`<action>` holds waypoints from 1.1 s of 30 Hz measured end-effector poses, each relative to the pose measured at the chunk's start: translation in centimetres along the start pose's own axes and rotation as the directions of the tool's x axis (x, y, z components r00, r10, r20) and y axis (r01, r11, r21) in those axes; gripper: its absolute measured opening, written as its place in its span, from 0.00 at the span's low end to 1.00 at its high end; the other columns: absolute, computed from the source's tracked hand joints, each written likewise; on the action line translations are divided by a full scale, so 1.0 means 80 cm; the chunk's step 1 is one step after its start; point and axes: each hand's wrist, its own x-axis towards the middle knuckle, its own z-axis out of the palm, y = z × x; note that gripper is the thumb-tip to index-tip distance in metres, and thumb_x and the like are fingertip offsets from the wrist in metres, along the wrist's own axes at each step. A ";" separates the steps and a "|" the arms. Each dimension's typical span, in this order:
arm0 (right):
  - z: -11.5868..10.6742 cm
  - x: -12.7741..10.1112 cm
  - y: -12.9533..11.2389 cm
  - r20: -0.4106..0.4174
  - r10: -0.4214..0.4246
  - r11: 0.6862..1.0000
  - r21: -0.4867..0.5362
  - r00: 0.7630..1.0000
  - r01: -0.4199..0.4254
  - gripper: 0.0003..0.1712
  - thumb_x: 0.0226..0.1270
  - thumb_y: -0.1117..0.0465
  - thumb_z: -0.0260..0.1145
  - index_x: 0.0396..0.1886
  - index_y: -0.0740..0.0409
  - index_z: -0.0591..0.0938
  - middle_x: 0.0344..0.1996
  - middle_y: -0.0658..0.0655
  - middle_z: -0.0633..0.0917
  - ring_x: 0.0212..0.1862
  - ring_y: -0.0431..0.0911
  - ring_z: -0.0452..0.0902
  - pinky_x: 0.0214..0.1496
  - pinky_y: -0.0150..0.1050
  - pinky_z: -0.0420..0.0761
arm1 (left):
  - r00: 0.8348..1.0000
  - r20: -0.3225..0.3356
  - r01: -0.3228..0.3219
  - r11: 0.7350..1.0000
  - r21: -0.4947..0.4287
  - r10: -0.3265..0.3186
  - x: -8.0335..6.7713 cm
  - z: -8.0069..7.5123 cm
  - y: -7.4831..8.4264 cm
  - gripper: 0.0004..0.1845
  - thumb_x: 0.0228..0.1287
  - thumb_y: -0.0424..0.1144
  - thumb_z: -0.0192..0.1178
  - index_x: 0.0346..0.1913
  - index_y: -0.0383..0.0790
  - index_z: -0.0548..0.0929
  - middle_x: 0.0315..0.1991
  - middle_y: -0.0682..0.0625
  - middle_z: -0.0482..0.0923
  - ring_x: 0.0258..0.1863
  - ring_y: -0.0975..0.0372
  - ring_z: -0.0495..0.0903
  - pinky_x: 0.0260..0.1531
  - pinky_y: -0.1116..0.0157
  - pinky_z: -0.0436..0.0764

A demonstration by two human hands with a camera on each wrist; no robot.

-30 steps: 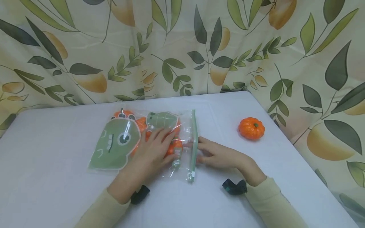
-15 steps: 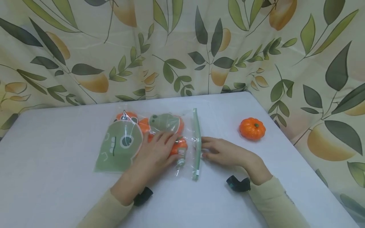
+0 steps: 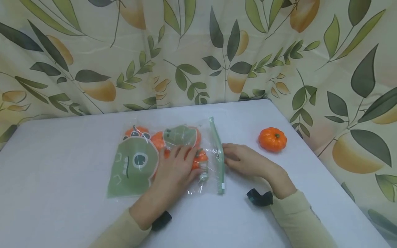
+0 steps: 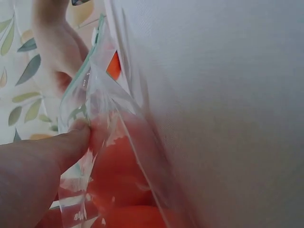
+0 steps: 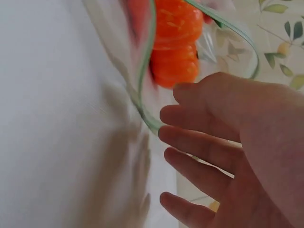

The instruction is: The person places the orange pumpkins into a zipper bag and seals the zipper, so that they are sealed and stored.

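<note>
Left hand (image 3: 173,168) flat on the clear zip bag (image 3: 173,155), fingers spread and pressing down on the small orange pumpkins (image 3: 198,159) inside. Seen from the left wrist, thumb pushing against the plastic (image 4: 90,142) with orange bulging right under it. Right hand (image 3: 245,162) at the bag's mouth, fingertips touching the green zip strip (image 3: 217,151); from the right wrist view, fingers (image 5: 199,142) loosely extended and slightly apart beside the open green rim (image 5: 147,95), pinching nothing that shows.

Shifted over the last second: whole bag slid a little to the right across the desk (image 3: 62,206), zip strip now tilted and bowed rather than lying straight, right hand drawn back along with it. Mouth still gaping in the right wrist view, two pumpkins (image 5: 175,42) visible just inside — reads as contents being pushed down and held clear of the opening, seal not yet closed.

Around: bag resting mid-desk, printed with a large green dinosaur face (image 3: 133,165) and a smaller one (image 3: 180,136). One loose pumpkin (image 3: 272,139) well apart to the right, near the desk edge. Leaf-and-fruit curtain (image 3: 198,51) behind. In the way: pumpkins crowding close to the strip; nothing else near the hands.
</note>
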 end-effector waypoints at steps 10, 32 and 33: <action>-0.038 -0.022 0.021 -0.278 0.130 0.991 0.017 0.952 -0.130 0.20 0.73 0.62 0.59 0.61 0.62 0.78 0.68 0.64 0.72 0.69 0.62 0.66 0.68 0.63 0.69 | 1.000 0.024 -0.002 0.999 -0.051 0.003 0.000 -0.004 -0.003 0.42 0.62 0.63 0.62 0.75 0.50 0.64 0.67 0.49 0.70 0.68 0.51 0.67 0.69 0.37 0.60; -0.045 -0.037 0.074 -0.386 0.383 0.915 0.037 0.839 -0.401 0.32 0.69 0.60 0.60 0.68 0.71 0.66 0.67 0.80 0.60 0.61 0.73 0.59 0.61 0.71 0.71 | 0.996 0.089 0.017 0.999 -0.049 -0.013 0.000 0.000 -0.010 0.44 0.62 0.63 0.62 0.76 0.48 0.61 0.75 0.49 0.64 0.76 0.52 0.60 0.73 0.37 0.52; -0.045 -0.037 0.074 -0.391 0.378 0.917 0.032 0.839 -0.398 0.31 0.69 0.60 0.60 0.67 0.70 0.66 0.66 0.80 0.60 0.61 0.73 0.60 0.61 0.71 0.71 | 0.996 0.093 0.016 0.998 -0.054 -0.011 0.000 -0.001 -0.010 0.44 0.62 0.63 0.62 0.76 0.48 0.61 0.75 0.49 0.64 0.76 0.52 0.60 0.73 0.37 0.52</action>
